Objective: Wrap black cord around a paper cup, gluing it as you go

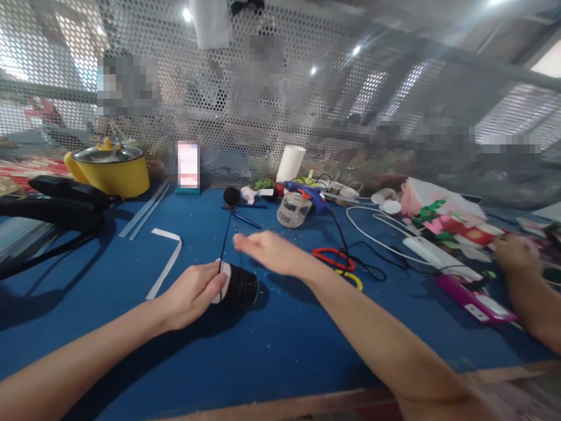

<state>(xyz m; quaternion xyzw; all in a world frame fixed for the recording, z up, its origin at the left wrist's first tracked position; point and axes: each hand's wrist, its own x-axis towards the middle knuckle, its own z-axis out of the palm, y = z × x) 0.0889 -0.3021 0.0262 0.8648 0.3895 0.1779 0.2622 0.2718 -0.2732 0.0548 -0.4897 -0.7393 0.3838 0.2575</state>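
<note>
My left hand (pixel 197 292) grips the pale end of a spool of black cord (pixel 242 286) lying on its side, with the thumb pressed near the rim. From the spool a taut black cord (pixel 225 237) runs up the table toward a small black ball (pixel 232 196). Just right of that cord, my right hand (pixel 269 250) hovers over the table with fingers stretched to the left and nothing visible in them. Behind it lie a dark blue pen (pixel 246 220) and a clear plastic tape ring (pixel 294 210).
A yellow pot (pixel 111 169), a lit phone (pixel 188 165) and a white roll (pixel 291 164) stand along the mesh. Scissors (pixel 333 258), a blue glue gun (pixel 309 194), a purple power strip (pixel 475 299) and cables lie right. Another person's hand (pixel 517 254) is near the artificial flowers (pixel 460 228).
</note>
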